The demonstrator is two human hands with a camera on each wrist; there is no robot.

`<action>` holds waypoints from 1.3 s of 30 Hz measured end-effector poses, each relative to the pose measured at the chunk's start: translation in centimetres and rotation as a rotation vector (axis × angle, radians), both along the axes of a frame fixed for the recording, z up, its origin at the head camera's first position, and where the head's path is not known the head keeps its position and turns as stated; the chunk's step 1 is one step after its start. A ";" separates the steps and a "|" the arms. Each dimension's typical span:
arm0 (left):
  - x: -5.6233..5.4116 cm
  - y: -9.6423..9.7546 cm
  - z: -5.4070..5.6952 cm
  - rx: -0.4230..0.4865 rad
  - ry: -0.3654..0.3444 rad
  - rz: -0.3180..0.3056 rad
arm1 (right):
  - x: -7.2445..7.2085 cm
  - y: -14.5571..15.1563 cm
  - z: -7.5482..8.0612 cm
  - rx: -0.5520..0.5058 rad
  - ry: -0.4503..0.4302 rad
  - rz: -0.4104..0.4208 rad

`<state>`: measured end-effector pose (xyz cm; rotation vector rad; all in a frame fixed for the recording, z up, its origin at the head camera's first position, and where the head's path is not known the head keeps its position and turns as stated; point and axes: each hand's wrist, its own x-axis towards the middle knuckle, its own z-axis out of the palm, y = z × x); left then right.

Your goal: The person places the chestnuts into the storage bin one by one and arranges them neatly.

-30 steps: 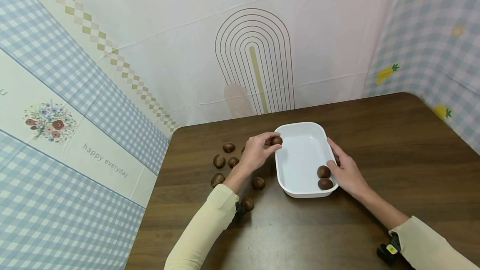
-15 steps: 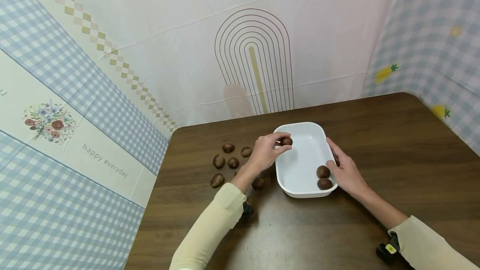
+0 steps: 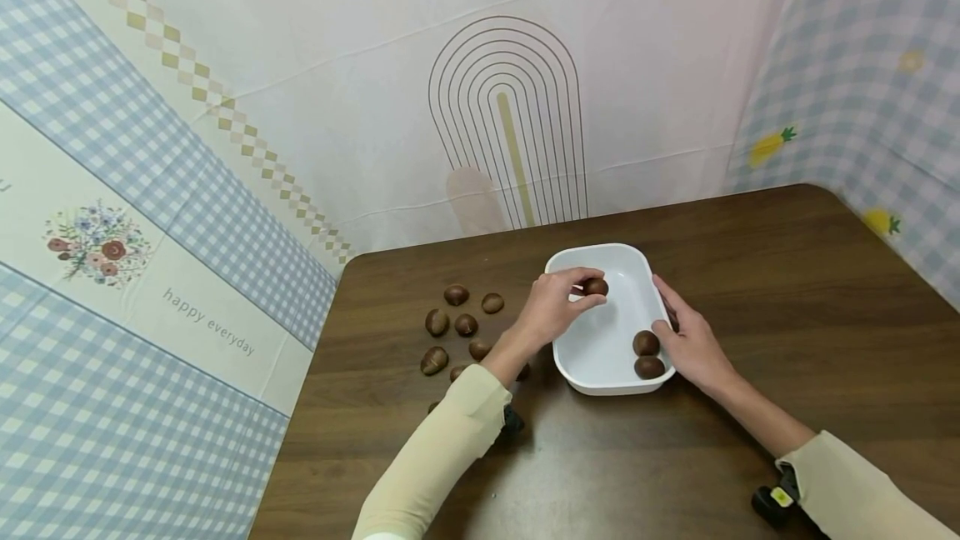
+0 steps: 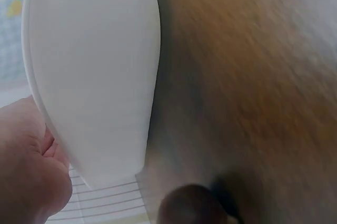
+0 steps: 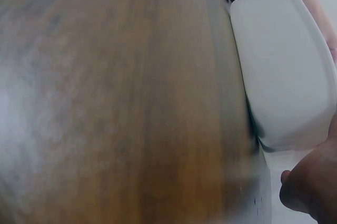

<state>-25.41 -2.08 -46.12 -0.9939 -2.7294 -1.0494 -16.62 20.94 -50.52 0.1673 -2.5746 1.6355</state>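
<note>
Over the white rectangular dish (image 3: pixel 592 348), my left hand (image 3: pixel 553 304) pinches a brown chestnut (image 3: pixel 596 287) between thumb and fingers. Two chestnuts (image 3: pixel 648 355) lie inside the dish at its near right corner. My right hand (image 3: pixel 693 344) grips the dish's right side, thumb at the rim and fingers along the outside. In the left wrist view the dish's outer wall (image 4: pixel 95 66) hides the held chestnut; part of my left hand (image 4: pixel 31 166) shows beside it. In the right wrist view my right hand (image 5: pixel 316 182) is at the dish's end (image 5: pixel 289 71).
Several loose chestnuts (image 3: pixel 466 324) lie on the brown wooden table (image 3: pixel 750 273) left of the dish, some partly hidden by my left forearm. One chestnut (image 4: pixel 189 205) shows blurred low in the left wrist view. Patterned cloth (image 3: pixel 360 107) hangs behind the table.
My left hand has moved right with the chestnut, from the dish's left rim to over its inside. The right hand and dish stay nearly in place.
</note>
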 end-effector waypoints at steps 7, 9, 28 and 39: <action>0.2 1.2 -0.1 -0.001 0.019 -0.028 | 0.0 0.0 0.0 0.011 0.004 -0.001; 0.2 1.6 -0.2 0.001 0.027 -0.041 | 0.0 0.0 -0.1 0.007 0.010 0.000; 0.8 3.7 -0.2 -0.117 0.045 -0.009 | 0.0 -0.1 0.0 -0.019 0.052 0.004; 1.0 4.8 -0.8 -0.216 0.048 -0.004 | 0.0 0.1 0.0 -0.008 0.031 0.015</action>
